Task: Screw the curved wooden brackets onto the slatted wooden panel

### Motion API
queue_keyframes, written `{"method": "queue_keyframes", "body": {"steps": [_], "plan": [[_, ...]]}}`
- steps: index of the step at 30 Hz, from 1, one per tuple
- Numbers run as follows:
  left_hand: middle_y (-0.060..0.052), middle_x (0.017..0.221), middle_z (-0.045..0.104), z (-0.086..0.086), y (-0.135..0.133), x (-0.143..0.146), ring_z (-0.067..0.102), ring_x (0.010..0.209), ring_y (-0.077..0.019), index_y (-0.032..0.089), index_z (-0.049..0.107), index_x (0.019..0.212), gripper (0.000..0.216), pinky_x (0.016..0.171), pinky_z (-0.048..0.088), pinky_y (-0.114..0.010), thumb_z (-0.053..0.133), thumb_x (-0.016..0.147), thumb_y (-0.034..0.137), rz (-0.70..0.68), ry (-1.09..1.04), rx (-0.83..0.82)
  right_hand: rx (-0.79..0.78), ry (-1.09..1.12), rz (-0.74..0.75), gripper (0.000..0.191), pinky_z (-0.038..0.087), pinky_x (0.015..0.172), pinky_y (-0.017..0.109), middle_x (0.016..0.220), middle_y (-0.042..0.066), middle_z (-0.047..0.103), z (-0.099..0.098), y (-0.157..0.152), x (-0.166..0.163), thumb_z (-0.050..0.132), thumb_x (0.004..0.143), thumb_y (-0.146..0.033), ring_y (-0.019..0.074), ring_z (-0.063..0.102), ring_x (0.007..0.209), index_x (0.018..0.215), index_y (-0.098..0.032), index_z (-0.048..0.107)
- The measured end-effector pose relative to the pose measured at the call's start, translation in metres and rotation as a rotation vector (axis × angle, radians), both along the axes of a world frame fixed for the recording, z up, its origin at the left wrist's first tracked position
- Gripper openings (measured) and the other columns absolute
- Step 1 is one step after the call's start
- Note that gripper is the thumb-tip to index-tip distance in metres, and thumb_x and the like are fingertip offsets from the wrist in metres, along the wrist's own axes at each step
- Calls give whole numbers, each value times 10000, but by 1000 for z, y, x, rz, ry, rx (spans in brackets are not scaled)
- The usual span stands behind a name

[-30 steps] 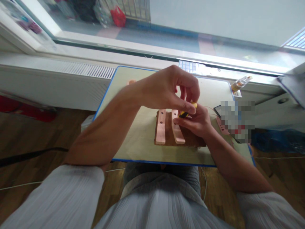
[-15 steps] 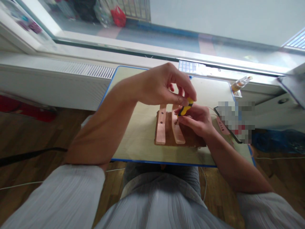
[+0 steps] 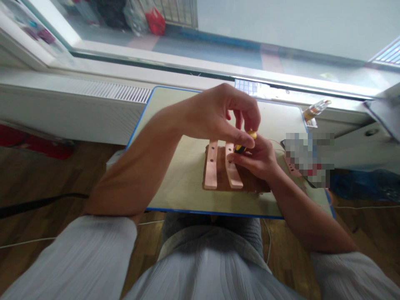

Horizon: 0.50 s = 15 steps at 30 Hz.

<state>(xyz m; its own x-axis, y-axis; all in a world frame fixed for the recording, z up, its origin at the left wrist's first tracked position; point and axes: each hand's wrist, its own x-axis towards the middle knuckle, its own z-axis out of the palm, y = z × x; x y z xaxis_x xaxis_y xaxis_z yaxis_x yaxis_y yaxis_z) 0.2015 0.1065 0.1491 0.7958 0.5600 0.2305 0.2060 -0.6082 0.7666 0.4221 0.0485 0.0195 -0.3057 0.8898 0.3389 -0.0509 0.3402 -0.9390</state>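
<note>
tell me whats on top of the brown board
Two pale wooden strips with dark spots lie on the brown board. Their far ends are hidden behind the left hand; the right hand covers part of the board's right side, hiding what is there.

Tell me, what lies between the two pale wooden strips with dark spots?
The head view shows only bare brown board between the left strip and the right strip; the bare left hand hides their far ends.

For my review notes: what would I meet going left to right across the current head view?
Red item near the floor, left wooden strip, right wooden strip, right hand, clear bottle-like container, dark blue item. Left hand omitted: it overlaps the strips.
</note>
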Motion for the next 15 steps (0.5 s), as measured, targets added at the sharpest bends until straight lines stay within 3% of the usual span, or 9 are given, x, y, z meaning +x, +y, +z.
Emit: {"method": "queue_keyframes", "body": {"steps": [7, 10, 15], "plan": [[-31, 898, 821, -5, 0, 2, 732, 854, -169, 188, 830, 916, 166, 827, 561, -306, 886, 888, 342, 20, -43, 58, -48, 13, -28, 380, 523, 535, 250, 783, -55, 622, -1, -2, -3, 1039, 776, -364, 112, 584, 642, 919, -263, 702], [-39, 874, 821, -4, 2, 1, 690, 808, -152, 159, 826, 913, 162, 809, 568, -310, 871, 909, 314, 2, -72, 77, -46, 7, -13, 319, 551, 575, 250, 819, -32, 697, 3, -2, -2, 1023, 792, -356, 127, 645, 692, 964, -254, 775], [-53, 906, 847, -4, 6, -1, 734, 844, -182, 188, 850, 924, 110, 828, 584, -330, 871, 879, 286, 23, -63, 38, -15, -45, 46, 232, 603, 707, 284, 1051, 35, 809, 6, 1, 6, 930, 909, -363, 161, 737, 850, 1113, -261, 887]]}}
